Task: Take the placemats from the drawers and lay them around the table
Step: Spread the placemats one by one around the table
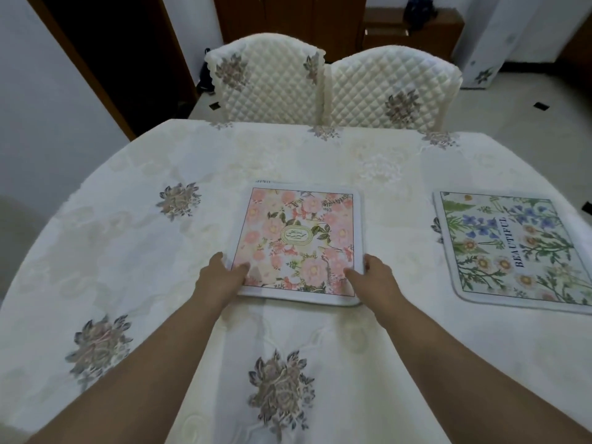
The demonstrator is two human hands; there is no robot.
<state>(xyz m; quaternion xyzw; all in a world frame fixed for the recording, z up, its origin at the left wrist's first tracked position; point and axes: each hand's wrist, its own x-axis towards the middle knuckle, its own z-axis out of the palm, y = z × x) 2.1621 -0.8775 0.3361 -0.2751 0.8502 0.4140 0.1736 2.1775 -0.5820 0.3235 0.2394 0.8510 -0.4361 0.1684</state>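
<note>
A pink floral placemat (298, 232) lies flat in the middle of the table (128, 238), which wears a cream embroidered cloth. My left hand (221, 275) grips its near left corner, thumb on top of the print. My right hand (373, 274) grips its near right corner the same way. A second placemat (512, 248), printed with blue and orange flowers and the word BEAUTIFUL, lies flat on the table's right side, apart from both hands.
Two chairs with quilted white covers, one (266, 81) and the other (387, 91), stand side by side at the table's far edge. Behind them are a dark doorway (121, 43) at left and wooden furniture (413, 30).
</note>
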